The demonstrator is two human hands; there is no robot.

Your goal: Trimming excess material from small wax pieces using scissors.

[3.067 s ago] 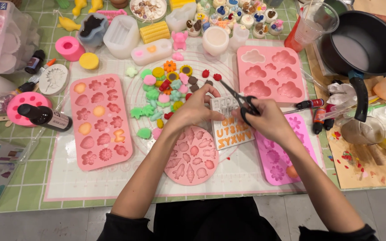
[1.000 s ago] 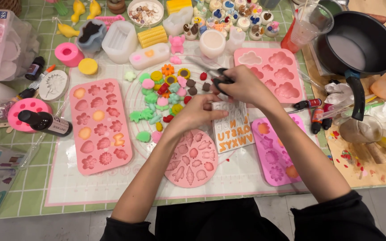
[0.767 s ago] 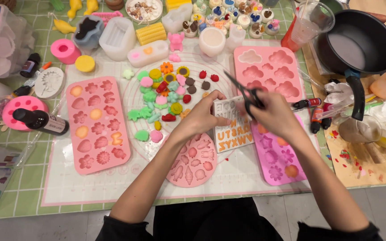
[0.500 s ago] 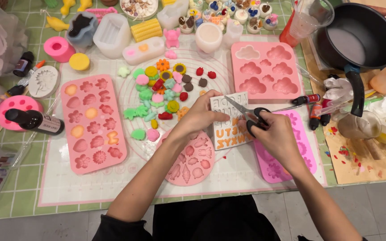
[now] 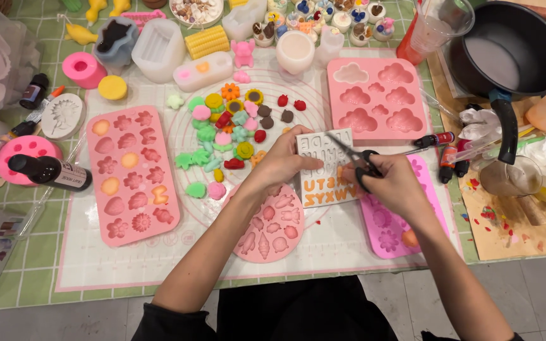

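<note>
The scissors (image 5: 354,158) gripped in the right hand (image 5: 392,184) have thin grey metal blades with a dull shine and black plastic handles. Under their tips, the white letter mould (image 5: 323,165) pinned by the left hand (image 5: 284,161) looks like soft matt silicone, its lower letters filled with smooth orange wax. Just below that hand, the round pink mould (image 5: 272,228) is matt silicone too. Beyond the scissor tips, the cloud mould (image 5: 376,98) has a faint satin sheen. Right of the grip, the black pan (image 5: 513,50) looks like smooth coated metal.
</note>
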